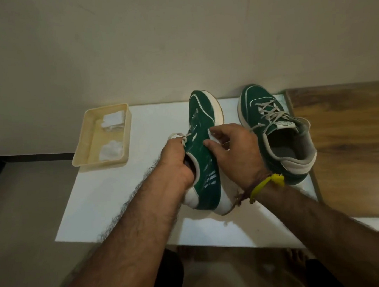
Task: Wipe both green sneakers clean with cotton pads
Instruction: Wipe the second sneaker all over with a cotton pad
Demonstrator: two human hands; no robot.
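My left hand (pixel 176 164) grips the tilted sneaker (pixel 203 147) by its collar. My right hand (pixel 236 146) pinches a cotton pad (pixel 212 136) against its side.

No readable text; sneaker tongue label (pixel 285 124) too blurred.

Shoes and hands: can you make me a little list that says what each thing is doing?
left shoe: tipped on its side, held up on the table
right shoe: upright on the table, untouched
left hand: grips the left shoe at its opening
right hand: presses a pad on the left shoe's side
tray: left of the shoes, holds white pads
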